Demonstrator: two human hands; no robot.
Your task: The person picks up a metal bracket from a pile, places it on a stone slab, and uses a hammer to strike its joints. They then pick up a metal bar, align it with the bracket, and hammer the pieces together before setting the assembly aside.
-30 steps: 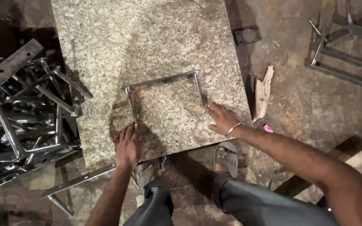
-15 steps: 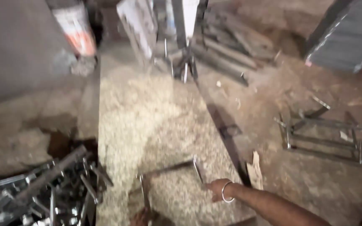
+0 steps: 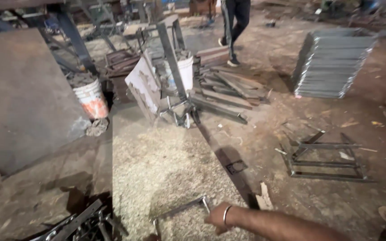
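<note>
My right hand [image 3: 215, 218], with a metal bangle on the wrist, rests on a speckled stone slab [image 3: 157, 160] at the bottom of the view. Its fingers lie flat beside the right corner of a thin square metal frame [image 3: 179, 209] that lies on the slab. Only the far edge and part of the sides of that frame show. My left hand is out of view below the picture's edge.
A pile of metal bars [image 3: 81, 225] lies at the bottom left. Two white buckets [image 3: 90, 98] [image 3: 184, 71] and planks stand beyond the slab. A welded frame [image 3: 327, 156] lies on the dirt floor at right, with a stack of frames [image 3: 331, 62] behind it. A person [image 3: 235, 27] walks at the far end.
The view has swung up from looking straight down at the slab to looking across the workshop. My left hand has dropped out of view. My right hand stays by the frame's corner.
</note>
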